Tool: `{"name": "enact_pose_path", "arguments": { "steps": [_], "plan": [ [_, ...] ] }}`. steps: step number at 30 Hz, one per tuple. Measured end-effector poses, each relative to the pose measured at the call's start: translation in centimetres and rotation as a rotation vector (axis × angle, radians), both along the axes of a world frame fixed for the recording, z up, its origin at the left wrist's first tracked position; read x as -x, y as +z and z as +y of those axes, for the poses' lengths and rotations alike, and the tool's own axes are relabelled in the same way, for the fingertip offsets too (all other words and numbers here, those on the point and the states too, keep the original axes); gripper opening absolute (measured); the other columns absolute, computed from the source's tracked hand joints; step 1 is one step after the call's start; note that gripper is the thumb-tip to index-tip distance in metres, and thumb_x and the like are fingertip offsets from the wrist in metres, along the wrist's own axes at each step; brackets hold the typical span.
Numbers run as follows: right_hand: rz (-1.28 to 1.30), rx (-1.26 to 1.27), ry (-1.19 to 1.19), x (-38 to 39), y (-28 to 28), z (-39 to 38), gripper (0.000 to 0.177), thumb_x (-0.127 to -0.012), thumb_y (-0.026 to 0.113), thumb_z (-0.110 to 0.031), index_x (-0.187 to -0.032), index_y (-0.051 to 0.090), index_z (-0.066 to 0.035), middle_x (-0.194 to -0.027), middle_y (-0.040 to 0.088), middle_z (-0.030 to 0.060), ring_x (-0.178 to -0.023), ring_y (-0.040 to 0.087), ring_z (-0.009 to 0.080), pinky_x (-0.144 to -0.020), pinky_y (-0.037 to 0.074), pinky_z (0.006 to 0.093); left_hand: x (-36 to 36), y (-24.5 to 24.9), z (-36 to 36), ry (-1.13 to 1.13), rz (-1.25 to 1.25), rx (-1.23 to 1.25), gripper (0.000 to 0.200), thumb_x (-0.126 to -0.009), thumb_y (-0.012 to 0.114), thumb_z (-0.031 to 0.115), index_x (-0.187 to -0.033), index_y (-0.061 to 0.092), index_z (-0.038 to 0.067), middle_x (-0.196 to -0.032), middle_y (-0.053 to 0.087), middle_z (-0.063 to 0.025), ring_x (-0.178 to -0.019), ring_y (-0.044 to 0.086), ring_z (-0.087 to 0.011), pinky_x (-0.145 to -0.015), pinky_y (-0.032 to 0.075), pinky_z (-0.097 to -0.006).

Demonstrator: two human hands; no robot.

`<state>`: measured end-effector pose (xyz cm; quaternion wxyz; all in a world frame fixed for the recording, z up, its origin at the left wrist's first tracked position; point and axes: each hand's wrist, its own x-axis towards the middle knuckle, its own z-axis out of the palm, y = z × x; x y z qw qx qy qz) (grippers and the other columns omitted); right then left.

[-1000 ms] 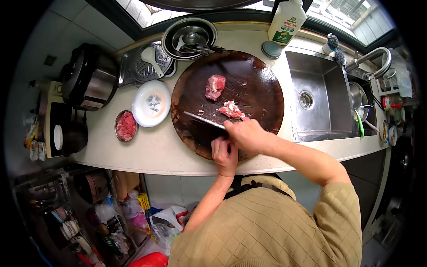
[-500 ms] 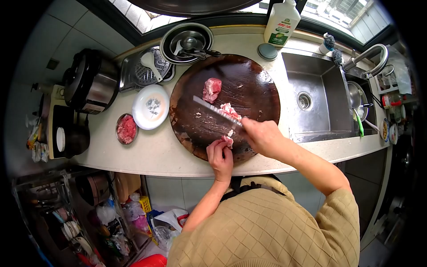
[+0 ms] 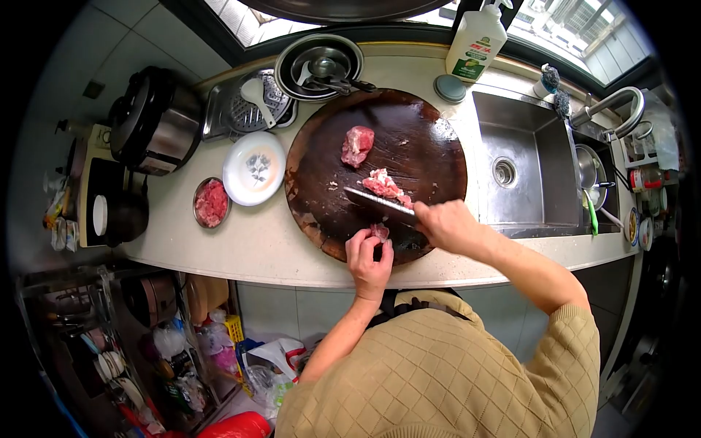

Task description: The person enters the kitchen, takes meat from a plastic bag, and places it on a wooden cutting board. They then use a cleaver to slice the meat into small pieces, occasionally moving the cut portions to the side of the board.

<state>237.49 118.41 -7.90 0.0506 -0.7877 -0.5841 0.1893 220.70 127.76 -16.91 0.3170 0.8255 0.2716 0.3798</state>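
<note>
My right hand (image 3: 447,225) is closed round the handle of a cleaver (image 3: 381,202), whose blade points left over the round dark chopping board (image 3: 314,160). Near the board's front edge, my left hand (image 3: 369,259) grips a small piece of raw meat (image 3: 380,231) with curled fingertips. Just beyond the blade lies a little heap of cut meat (image 3: 382,182). Farther back on the board rests a bigger raw meat chunk (image 3: 358,145). Small scraps are scattered on the wood.
Left of the board are a white plate (image 3: 235,175) and a metal bowl of chopped meat (image 3: 212,203). Nested bowls with ladles (image 3: 319,67) stand behind it. A sink (image 3: 526,175) is at the right, and a pump bottle (image 3: 477,44) with a round lid (image 3: 450,88) at the back.
The cleaver has turned, its blade now showing dark and closer to the left hand's meat. The whole view has shifted slightly; the left hand keeps its hold.
</note>
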Motion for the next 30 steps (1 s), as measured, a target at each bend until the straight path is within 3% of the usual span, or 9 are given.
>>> {"name": "enact_pose_path", "arguments": {
  "steps": [4,11,15,17,19,21,24,27,30],
  "plan": [
    [-0.09,-0.122,-0.028,-0.7,0.1,0.9,0.019,-0.083,0.064,-0.016,-0.091,0.05,-0.005,-0.076,0.064,0.0144,-0.064,0.065,0.0328,-0.053,0.049,0.0445,-0.8,0.3,0.2,-0.003,0.078,-0.029,0.019,-0.07,0.067,-0.006,-0.082,0.055,0.005,-0.092,0.061,-0.0122,-0.083,0.057,-0.0316,-0.073,0.047,-0.0404],
    [0.097,-0.474,-0.364,0.8,0.0,0.0,0.017,-0.086,0.061,-0.013,-0.093,0.047,-0.006,-0.079,0.062,0.0136,-0.067,0.06,0.0398,-0.056,0.047,0.0474,-0.7,-0.1,0.8,-0.043,0.077,-0.051,0.026,-0.069,0.069,-0.005,-0.083,0.05,0.005,-0.086,0.056,-0.0118,-0.076,0.054,-0.0294,-0.067,0.046,-0.04],
    [0.066,-0.345,-0.491,1.1,-3.4,-2.1,0.021,-0.087,0.061,-0.015,-0.102,0.049,-0.008,-0.085,0.061,0.0145,-0.068,0.061,0.0407,-0.059,0.048,0.0499,-0.6,-0.5,0.7,-0.013,-0.033,0.084,0.028,-0.072,0.07,-0.005,-0.088,0.049,0.005,-0.087,0.053,-0.0108,-0.069,0.052,-0.0228,-0.06,0.045,-0.034],
    [0.141,-0.381,-0.488,1.5,-3.1,-2.8,0.026,-0.088,0.061,-0.017,-0.11,0.05,-0.011,-0.085,0.06,0.0145,-0.068,0.061,0.0415,-0.062,0.049,0.0504,-1.3,0.4,0.8,0.014,-0.125,0.199,0.025,-0.076,0.07,-0.004,-0.09,0.051,0.004,-0.091,0.054,-0.0098,-0.067,0.052,-0.0177,-0.057,0.046,-0.0298],
    [0.206,-0.267,-0.505,2.1,-2.8,-3.6,0.035,-0.088,0.06,-0.02,-0.122,0.051,-0.016,-0.084,0.063,0.0144,-0.071,0.062,0.0413,-0.067,0.049,0.0507,-1.9,0.1,1.9,-0.023,-0.049,0.158,0.025,-0.076,0.071,-0.005,-0.092,0.054,0.003,-0.093,0.056,-0.0111,-0.077,0.055,-0.0244,-0.066,0.048,-0.0353],
    [0.224,-0.207,-0.506,2.2,-2.3,-3.6,0.036,-0.088,0.06,-0.021,-0.123,0.053,-0.016,-0.082,0.065,0.0145,-0.073,0.063,0.0401,-0.067,0.05,0.0499,-2.2,0.2,2.2,0.013,0.049,0.15,0.02,-0.076,0.071,-0.004,-0.091,0.059,0.002,-0.097,0.059,-0.0125,-0.087,0.057,-0.0283,-0.074,0.049,-0.0381],
    [0.19,-0.299,-0.448,2.6,-3.0,-3.7,0.039,-0.087,0.061,-0.019,-0.125,0.056,-0.016,-0.079,0.067,0.0142,-0.072,0.065,0.0359,-0.063,0.051,0.0465,-1.8,-0.3,2.2,0.047,0.023,0.068,0.019,-0.076,0.071,-0.003,-0.091,0.061,0.002,-0.097,0.059,-0.0131,-0.085,0.058,-0.0292,-0.071,0.05,-0.0379],
    [0.139,-0.405,-0.313,3.5,-2.2,-3.4,0.042,-0.082,0.063,-0.014,-0.124,0.057,-0.015,-0.072,0.064,0.0124,-0.064,0.065,0.0309,-0.053,0.05,0.0421,-1.6,-1.4,1.9,0.046,-0.053,0.176,0.019,-0.073,0.072,-0.002,-0.09,0.064,0.002,-0.098,0.059,-0.0137,-0.082,0.059,-0.0298,-0.068,0.05,-0.0376],
    [0.129,-0.342,-0.22,4.5,-0.8,-2.3,0.048,-0.076,0.069,-0.012,-0.123,0.06,-0.012,-0.072,0.064,0.0107,-0.063,0.065,0.0291,-0.054,0.05,0.0392,-2.2,0.0,1.9,0.02,-0.02,0.007,0.026,-0.074,0.072,0.001,-0.099,0.069,0.006,-0.098,0.061,-0.014,-0.085,0.061,-0.0313,-0.07,0.052,-0.0387]
  ]
}}
